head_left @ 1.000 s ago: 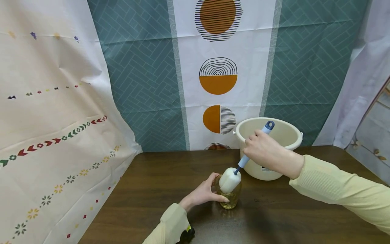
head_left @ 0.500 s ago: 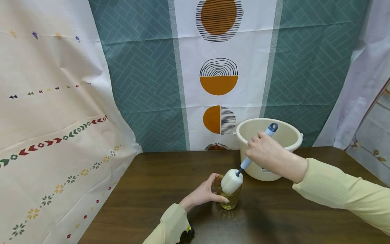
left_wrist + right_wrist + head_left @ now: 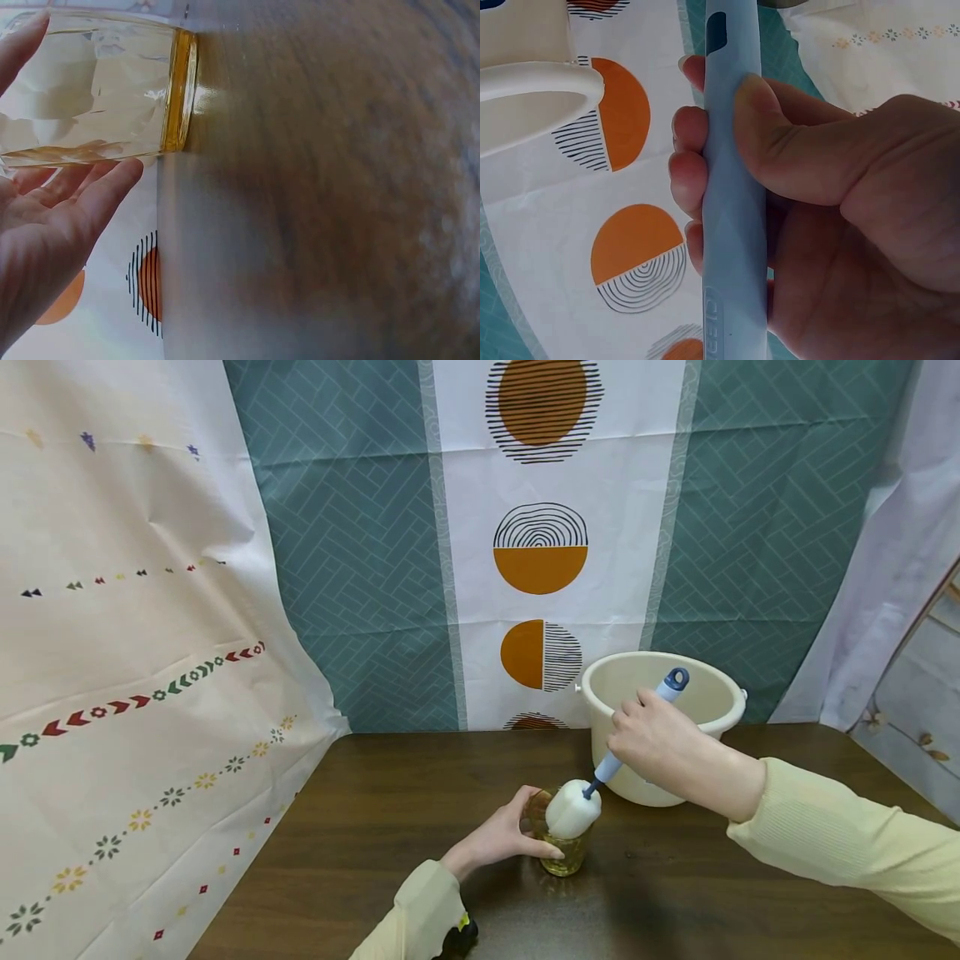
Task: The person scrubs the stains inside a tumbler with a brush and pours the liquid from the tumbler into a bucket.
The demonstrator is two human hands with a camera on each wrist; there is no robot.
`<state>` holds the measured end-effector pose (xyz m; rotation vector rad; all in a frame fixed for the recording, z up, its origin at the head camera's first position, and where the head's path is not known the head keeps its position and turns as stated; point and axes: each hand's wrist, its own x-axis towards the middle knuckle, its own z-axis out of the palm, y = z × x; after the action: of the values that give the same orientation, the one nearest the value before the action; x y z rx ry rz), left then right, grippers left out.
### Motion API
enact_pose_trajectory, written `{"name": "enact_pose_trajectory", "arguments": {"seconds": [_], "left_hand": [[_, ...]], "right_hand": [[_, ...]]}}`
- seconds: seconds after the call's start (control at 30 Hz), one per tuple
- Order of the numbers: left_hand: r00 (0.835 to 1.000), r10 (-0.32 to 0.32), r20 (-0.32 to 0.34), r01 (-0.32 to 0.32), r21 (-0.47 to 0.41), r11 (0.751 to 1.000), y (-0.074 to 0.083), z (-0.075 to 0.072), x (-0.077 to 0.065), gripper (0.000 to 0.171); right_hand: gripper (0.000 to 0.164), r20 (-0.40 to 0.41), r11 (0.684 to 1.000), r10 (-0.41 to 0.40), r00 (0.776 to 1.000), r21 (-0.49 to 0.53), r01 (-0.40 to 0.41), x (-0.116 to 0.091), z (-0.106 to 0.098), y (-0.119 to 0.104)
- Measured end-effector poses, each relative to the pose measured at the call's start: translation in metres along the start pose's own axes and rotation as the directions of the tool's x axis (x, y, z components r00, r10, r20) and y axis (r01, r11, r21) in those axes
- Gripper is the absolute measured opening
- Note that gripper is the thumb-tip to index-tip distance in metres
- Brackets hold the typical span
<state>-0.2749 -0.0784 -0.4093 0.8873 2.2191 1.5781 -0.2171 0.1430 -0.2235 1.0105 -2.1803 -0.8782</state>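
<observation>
My left hand [image 3: 504, 837] holds an amber glass [image 3: 564, 857] upright on the table, thumb and fingers on opposite sides of it. In the left wrist view the clear yellowish glass [image 3: 176, 90] appears sideways, its thick base against the wood. My right hand [image 3: 666, 742] grips the light-blue handle of a sponge bottle brush [image 3: 573, 810], its fingers wrapped round it. The white sponge head sits in the mouth of the glass, with the handle slanting up to the right. In the right wrist view the blue brush handle [image 3: 733, 195] runs between thumb and fingers.
Behind the right hand stands a cream bucket [image 3: 637, 787] at the table's back edge. A dark wooden table [image 3: 405, 777] lies under everything. Patterned cloths [image 3: 360, 552] hang at the back and sides. A small black object [image 3: 461, 935] shows by the left sleeve.
My right hand has shifted slightly right and down, and the brush head has moved a little right within the glass mouth. The left hand and the glass have stayed in place.
</observation>
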Motion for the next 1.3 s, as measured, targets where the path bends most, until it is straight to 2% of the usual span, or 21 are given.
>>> {"name": "enact_pose_trajectory", "arguments": {"seconds": [0.43,0.67,0.9,1.3], "left_hand": [[1.0,-0.011,-0.005,0.011,0.024,1.0,0.0,-0.001,-0.001,0.064],[1.0,-0.013,-0.008,0.014,0.039,0.999,-0.002,-0.001,0.0,0.065],[1.0,-0.008,-0.007,0.009,0.045,0.999,-0.001,-0.001,0.0,0.066],[1.0,-0.008,-0.015,0.009,0.066,0.998,0.001,-0.001,-0.001,0.067]], "right_hand": [[0.021,-0.014,0.999,-0.026,1.0,0.024,0.027,-0.004,-0.001,-0.004],[0.023,-0.092,0.993,-0.09,0.992,0.068,0.097,-0.007,0.014,0.0],[0.017,-0.016,0.991,-0.091,0.996,0.096,0.092,-0.004,0.008,0.003],[0.023,0.013,0.983,-0.096,0.995,0.156,0.092,0.002,0.016,0.007]]}}
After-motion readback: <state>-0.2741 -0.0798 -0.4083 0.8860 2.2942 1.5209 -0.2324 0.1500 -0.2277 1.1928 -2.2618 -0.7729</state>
